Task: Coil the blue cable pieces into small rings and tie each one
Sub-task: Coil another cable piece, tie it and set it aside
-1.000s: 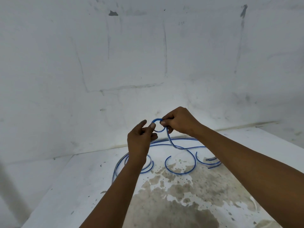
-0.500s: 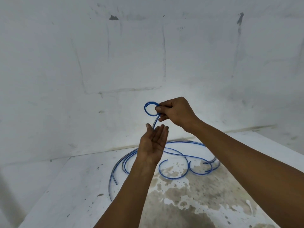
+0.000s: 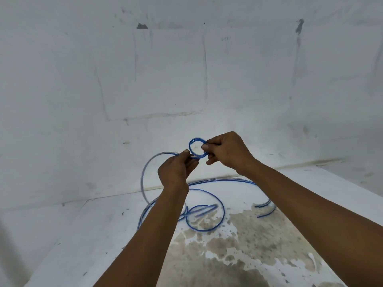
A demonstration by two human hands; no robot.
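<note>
Blue cable pieces of thin, glossy, flexible plastic-sheathed wire (image 3: 217,204) lie in loose curves on the white slab, against the wall; one piece is lifted above them in both hands.

Largest first. White painted wall (image 3: 165,69): rough, matt plaster, scuffed with grey streaks, faint rectangular seam lines and a chipped dark spot high up. It fills the view behind the cables and turns a corner to their right.

White flat slab surface (image 3: 87,235): smooth, speckled with small dark flecks. A wide brown-grey blotchy stain (image 3: 238,251), irregular at its edges, spreads from the resting cables toward the camera.

Resting cables: long arcs run along the foot of the wall; one curl closes into a rough oval at the stain's far edge; two short cut ends lie at the right of the pile. How many separate pieces, cannot tell.

Two bare forearms reach in from the near edge, over the stain.

Right hand (image 3: 226,152): fingers curled, thumb and forefinger pinching the right side of the small blue cable ring (image 3: 196,148), a round coil of about two turns, held upright in the air above the resting cables.

Left hand (image 3: 176,170): just below and left of the ring, fingertips and thumb pinching the cable's loose tail (image 3: 149,164). The tail sweeps left from the fingers in a wide arc, motion-blurred and pale, and drops to the pile.
</note>
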